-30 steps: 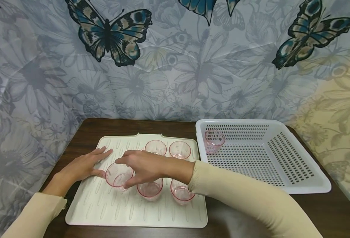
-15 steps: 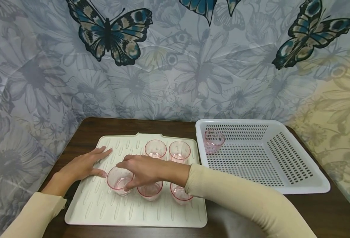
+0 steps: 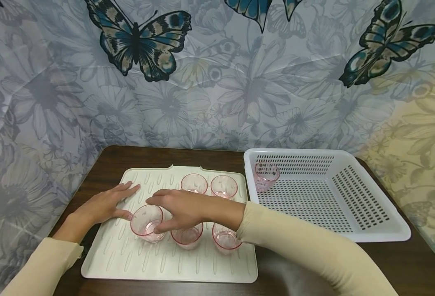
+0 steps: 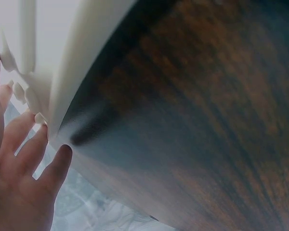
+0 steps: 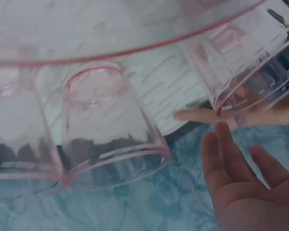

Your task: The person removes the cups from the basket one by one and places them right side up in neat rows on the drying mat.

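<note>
A clear drinking glass with a pink rim (image 3: 146, 220) stands upright on the cream ribbed drying mat (image 3: 128, 263). My right hand (image 3: 182, 209) is at its right side, thumb overlapping the glass and fingers behind the rim. In the right wrist view, the extended fingers (image 5: 231, 161) show just off the rim of that glass (image 5: 250, 62). My left hand (image 3: 104, 204) lies spread on the mat's left edge, thumb tip close to the glass. The left wrist view shows its fingers (image 4: 31, 149) along the mat's edge.
Two matching glasses stand at the back, one a back glass (image 3: 223, 187); two more are in front, such as the front glass (image 3: 226, 240), partly under my right arm. A white perforated basket (image 3: 369, 232) on the dark wooden table (image 3: 295, 267) holds one glass (image 3: 266, 176).
My right hand has lowered the glass onto the mat and loosened from it, shifting slightly up and right. The left hand has stayed in place.
</note>
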### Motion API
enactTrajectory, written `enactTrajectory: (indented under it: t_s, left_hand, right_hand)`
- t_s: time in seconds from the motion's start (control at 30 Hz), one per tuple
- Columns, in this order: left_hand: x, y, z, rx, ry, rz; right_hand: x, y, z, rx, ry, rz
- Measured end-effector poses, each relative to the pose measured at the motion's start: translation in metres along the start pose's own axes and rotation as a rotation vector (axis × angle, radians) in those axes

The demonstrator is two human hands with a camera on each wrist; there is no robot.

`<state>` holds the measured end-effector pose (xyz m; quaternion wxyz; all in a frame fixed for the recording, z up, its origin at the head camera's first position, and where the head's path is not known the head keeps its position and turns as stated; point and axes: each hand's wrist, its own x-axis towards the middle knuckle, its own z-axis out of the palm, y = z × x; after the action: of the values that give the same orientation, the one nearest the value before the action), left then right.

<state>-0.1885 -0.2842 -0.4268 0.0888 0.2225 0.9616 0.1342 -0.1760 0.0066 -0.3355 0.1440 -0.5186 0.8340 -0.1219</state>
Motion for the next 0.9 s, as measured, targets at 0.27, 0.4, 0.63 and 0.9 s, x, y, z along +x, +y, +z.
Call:
enactTrajectory:
  t_s: [0.27, 0.4, 0.63, 0.9]
  left_hand:
    - [0.000, 0.004, -0.001, -0.007, 0.009, -0.005]
    - [0.001, 0.005, -0.001, -0.001, 0.013, 0.001]
    - [0.003, 0.005, -0.002, 0.001, 0.006, 0.011]
    - [0.001, 0.003, -0.001, -0.006, 0.018, 0.021]
  right_hand:
    - [-0.040, 0.018, -0.034, 0.061, 0.172, -0.010]
    - [-0.069, 0.040, -0.052, 0.116, 0.282, 0.051]
    - [-0.122, 0.082, -0.062, 0.217, 0.367, 0.221]
    - [-0.168, 0.130, -0.048, 0.254, 0.385, 0.358]
